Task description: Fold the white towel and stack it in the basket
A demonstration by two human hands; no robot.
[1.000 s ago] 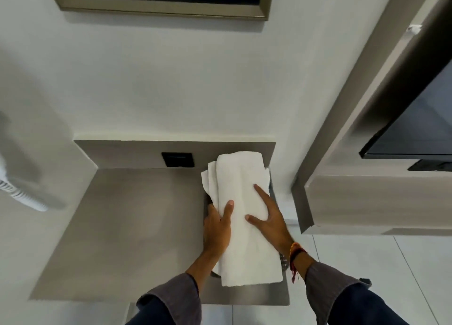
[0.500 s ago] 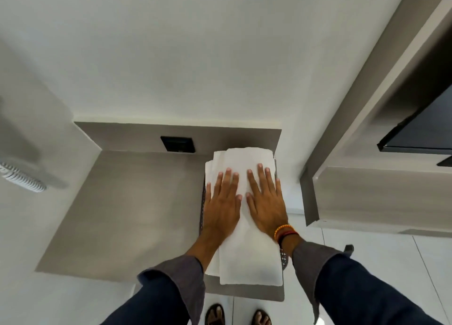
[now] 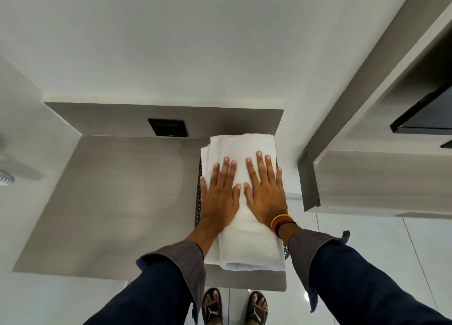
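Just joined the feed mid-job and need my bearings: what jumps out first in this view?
Two bare hands, the left hand and right hand, lie flat, fingers spread, side by side on a folded white towel at the right end of a grey counter. A dark perforated basket shows only at the towel's edges. A black wall socket sits behind, sandalled feet below.

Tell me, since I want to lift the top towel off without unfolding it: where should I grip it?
Judging by its pose, grip the towel at its two long sides, from left and right at once. It lies as a long folded strip running away from you, its near end overhanging the basket, so one-end lifting would likely unfold it.
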